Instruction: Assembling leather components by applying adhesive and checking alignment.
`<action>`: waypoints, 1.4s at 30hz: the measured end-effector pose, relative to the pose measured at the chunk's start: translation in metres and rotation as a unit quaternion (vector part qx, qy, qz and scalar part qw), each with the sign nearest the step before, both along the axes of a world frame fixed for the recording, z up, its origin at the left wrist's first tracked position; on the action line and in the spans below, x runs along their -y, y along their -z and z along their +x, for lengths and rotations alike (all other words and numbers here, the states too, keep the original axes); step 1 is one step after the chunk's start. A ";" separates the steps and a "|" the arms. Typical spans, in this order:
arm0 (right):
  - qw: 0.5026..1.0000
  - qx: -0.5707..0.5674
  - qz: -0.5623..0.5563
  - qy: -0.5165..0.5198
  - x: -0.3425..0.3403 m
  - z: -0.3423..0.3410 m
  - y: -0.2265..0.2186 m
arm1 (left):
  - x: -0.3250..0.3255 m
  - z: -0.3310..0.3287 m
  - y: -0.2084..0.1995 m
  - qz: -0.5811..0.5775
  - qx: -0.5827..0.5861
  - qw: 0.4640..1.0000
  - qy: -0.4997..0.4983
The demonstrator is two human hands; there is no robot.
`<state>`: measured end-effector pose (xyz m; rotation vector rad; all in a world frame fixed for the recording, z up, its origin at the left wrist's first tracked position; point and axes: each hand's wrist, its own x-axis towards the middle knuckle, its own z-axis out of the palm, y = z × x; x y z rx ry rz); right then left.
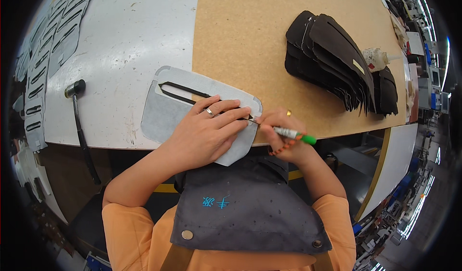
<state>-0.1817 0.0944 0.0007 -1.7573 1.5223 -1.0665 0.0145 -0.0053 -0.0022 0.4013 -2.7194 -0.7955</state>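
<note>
A light grey leather-like panel (163, 108) with rounded corners lies at the table's front edge, its lower corner overhanging toward my apron. Near its upper edge is a long slot framed by black strips (185, 88) with pointed ends. My left hand (211, 129), a ring on one finger, lies flat across the panel and the strips, fingers stretched out. My right hand (288, 134) pinches a white-barrelled pen-like tool (287, 133) with a green end. Its thin dark tip meets the panel by the strips' right end, close to my left fingertips.
A stack of dark brown leather pieces (327, 54) stands at the back right, with a white squeeze bottle (378, 58) beside it. On the left, a hammer (77, 112) lies with its handle over the table edge. More grey slotted pieces (60, 40) are laid out at far left.
</note>
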 end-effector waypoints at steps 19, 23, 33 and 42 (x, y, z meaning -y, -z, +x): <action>0.992 -0.054 -0.099 0.058 -0.032 0.004 0.012 | -0.008 -0.001 -0.005 0.028 0.011 0.999 -0.034; 0.986 -0.088 -0.133 0.048 -0.032 0.004 0.016 | -0.009 -0.002 -0.005 0.003 0.023 0.999 -0.028; 0.983 -0.101 -0.150 0.016 -0.032 0.002 0.019 | -0.014 -0.007 -0.010 0.014 0.034 0.998 -0.051; 0.994 -0.020 -0.071 0.077 -0.032 -0.002 0.006 | -0.020 -0.002 -0.001 -0.017 -0.002 0.998 -0.058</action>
